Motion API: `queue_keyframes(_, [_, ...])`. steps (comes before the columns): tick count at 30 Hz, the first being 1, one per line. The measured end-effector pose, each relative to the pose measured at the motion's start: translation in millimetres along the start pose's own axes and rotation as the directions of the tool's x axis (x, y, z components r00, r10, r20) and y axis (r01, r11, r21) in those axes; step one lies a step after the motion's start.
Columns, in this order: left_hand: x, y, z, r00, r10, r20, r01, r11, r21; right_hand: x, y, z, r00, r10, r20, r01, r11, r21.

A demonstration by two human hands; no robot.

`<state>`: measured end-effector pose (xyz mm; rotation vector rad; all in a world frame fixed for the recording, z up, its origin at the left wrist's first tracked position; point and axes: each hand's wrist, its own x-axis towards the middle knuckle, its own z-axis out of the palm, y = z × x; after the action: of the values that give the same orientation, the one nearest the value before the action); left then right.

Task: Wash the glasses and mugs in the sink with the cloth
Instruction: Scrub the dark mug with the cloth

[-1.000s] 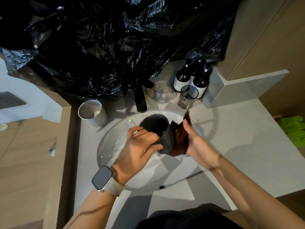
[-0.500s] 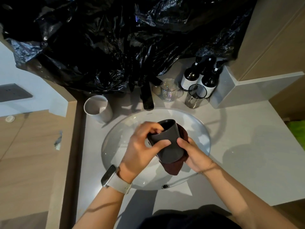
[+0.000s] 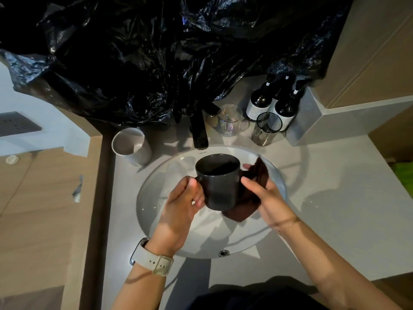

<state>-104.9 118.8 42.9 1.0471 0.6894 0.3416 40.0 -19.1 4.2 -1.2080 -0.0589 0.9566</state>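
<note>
Over the white sink (image 3: 156, 198) I hold a dark grey mug (image 3: 220, 184) upright, mouth up. My left hand (image 3: 181, 209) grips its handle side, fingers curled round the handle. My right hand (image 3: 266, 195) holds a dark red cloth (image 3: 248, 202) against the mug's right side and underside. On the counter behind the sink stand a white mug (image 3: 131, 146), a clear glass (image 3: 230, 119) and a dark-rimmed glass (image 3: 266, 128).
A black tap (image 3: 199, 130) reaches over the sink's back rim. Three dark bottles (image 3: 279, 104) stand at the back right by a grey ledge (image 3: 335, 124). Crumpled black plastic (image 3: 156, 52) covers the wall above. A wooden panel lies left, grey counter (image 3: 335, 209) right.
The mug has been turned from tilted to upright with its mouth up. My left hand moved from the mug's body to its handle. The cloth now lies against the right side and bottom.
</note>
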Motion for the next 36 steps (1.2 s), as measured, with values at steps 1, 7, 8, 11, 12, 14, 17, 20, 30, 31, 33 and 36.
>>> queue_keyframes(1, [1,-1,-3,1.000,0.000,-0.002,0.000,0.999,0.038,2,-6,-2,0.998,-0.034,-0.052,0.035,0.999,0.012])
queue_keyframes(7, [9,0,-18,0.995,0.007,0.103,-0.048,0.915,0.401,4,-55,9,0.975,-0.086,0.206,0.109,0.988,-0.106])
queue_keyframes(8, [9,2,-15,0.993,-0.010,0.121,-0.040,0.914,0.403,5,-55,13,0.960,-0.102,0.260,0.180,0.937,-0.298])
queue_keyframes(11, [8,7,-8,0.977,-0.038,0.208,-0.052,0.910,0.412,14,-42,12,0.880,-0.168,0.443,0.470,0.426,-0.773])
queue_keyframes(12, [8,8,-7,0.969,-0.041,0.245,-0.071,0.900,0.430,17,-38,8,0.853,-0.145,0.501,0.521,0.287,-0.804])
queue_keyframes(14, [6,11,-3,0.949,-0.038,0.313,-0.118,0.877,0.465,26,-34,3,0.837,-0.130,0.531,0.547,0.195,-0.814])
queue_keyframes(17, [4,11,1,0.939,-0.046,0.340,-0.142,0.850,0.508,33,-34,1,0.898,-0.120,0.424,0.440,0.196,-0.876])
queue_keyframes(20, [4,8,1,0.942,-0.055,0.332,-0.127,0.854,0.504,34,-29,5,0.918,-0.112,0.380,0.382,-0.003,-0.924])
queue_keyframes(30, [4,-20,0,0.955,0.236,0.180,-0.297,0.784,0.545,22,-3,-3,0.964,0.246,-0.104,-0.234,0.592,-0.771])
queue_keyframes(31, [5,-22,0,0.954,0.219,0.204,-0.297,0.779,0.552,19,0,-4,0.961,0.255,-0.104,-0.240,0.595,-0.767])
queue_keyframes(33, [6,-22,0,0.957,0.122,0.262,-0.252,0.796,0.551,18,3,-6,0.983,0.162,-0.081,-0.156,0.529,-0.834])
queue_keyframes(36, [8,-11,-4,0.946,-0.022,0.323,-0.167,0.821,0.546,20,-1,-4,0.998,-0.046,0.048,0.059,0.282,-0.958])
